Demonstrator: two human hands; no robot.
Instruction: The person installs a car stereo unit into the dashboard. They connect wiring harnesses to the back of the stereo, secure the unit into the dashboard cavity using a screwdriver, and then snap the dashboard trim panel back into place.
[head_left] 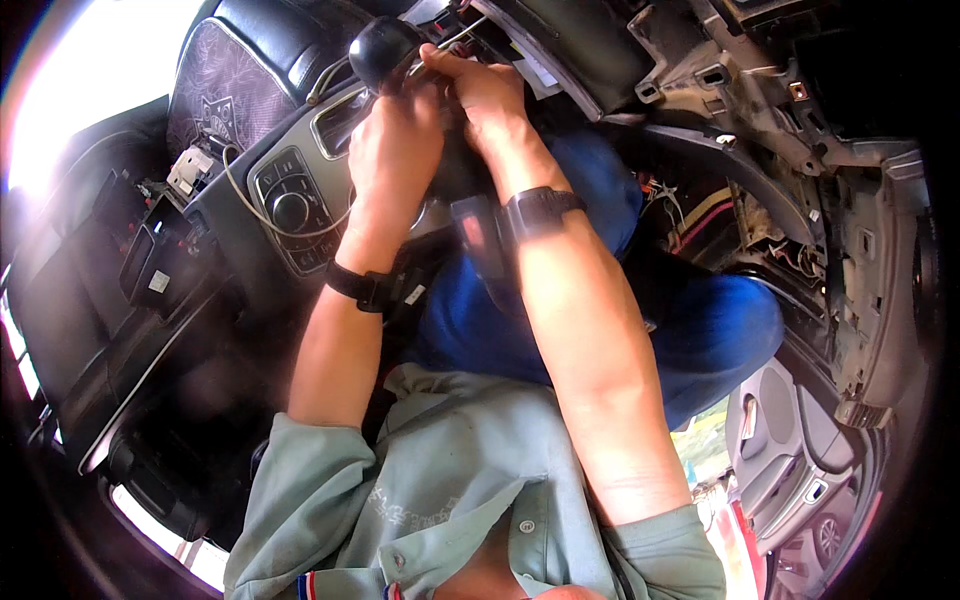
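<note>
A round black gear knob [383,57] rises from the grey centre console [275,160] at the top of the view. Just below it my left hand [398,150] is closed, its curled fingers turned away so that what they hold is hidden. Close on its right, my right hand [487,95] is closed too, with the thumb pressed on a thin pale cable [458,40] that runs up to the right. Another stretch of pale cable [240,188] loops over the console beside a round dial [290,211] and passes behind my left forearm.
A dark seat with a patterned panel [222,85] stands beyond the console. At the right, the stripped dashboard frame [780,130] shows bare brackets, and loose wires [660,195] hang under it. My bent legs in blue trousers [700,340] lie below. A grey car door [790,430] is at lower right.
</note>
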